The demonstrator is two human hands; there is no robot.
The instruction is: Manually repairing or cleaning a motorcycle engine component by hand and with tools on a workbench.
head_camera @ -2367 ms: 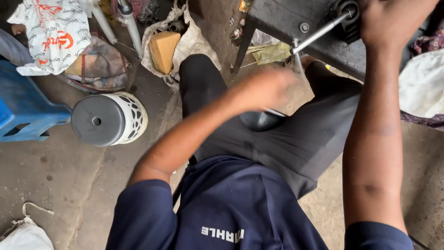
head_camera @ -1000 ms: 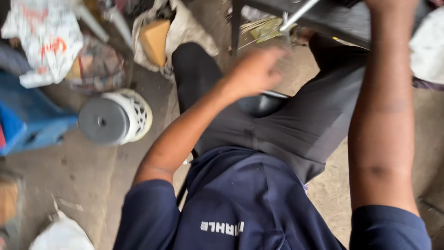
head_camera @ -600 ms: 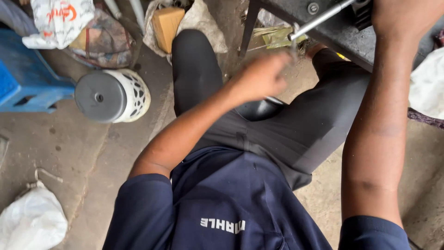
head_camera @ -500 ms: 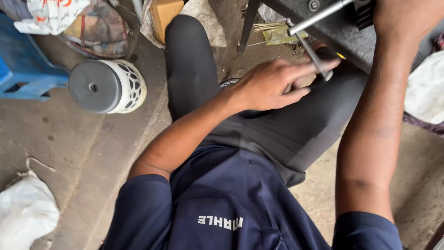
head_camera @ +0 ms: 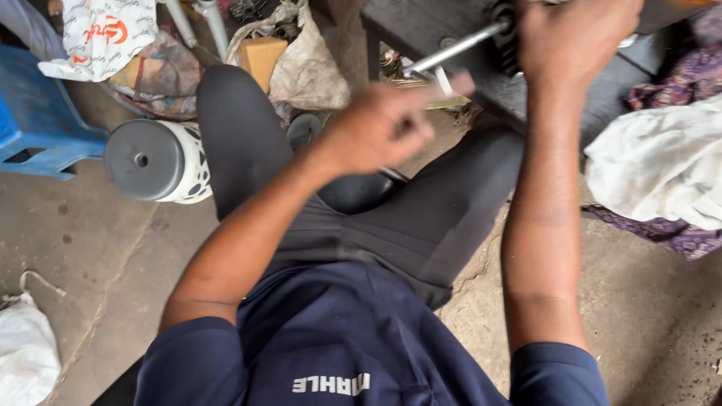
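I sit on a low seat in black trousers and a dark blue shirt. My right hand reaches up to a dark metal stand and is closed on a dark ribbed part at the end of a shiny metal rod. My left hand hovers above my lap, just below the rod. Its fingers are curled, with one fingertip stretched toward the rod. Motion blur hides whether anything is pinched in it. A black rounded object lies between my thighs.
A white perforated drum with a grey lid lies on the concrete floor at left, beside a blue plastic stool. A printed white bag and a wooden block sit behind. White cloth lies at right.
My left hand has lifted off my lap and moved up toward the metal rod. My right hand has stayed on the ribbed part. The view has shifted slightly.
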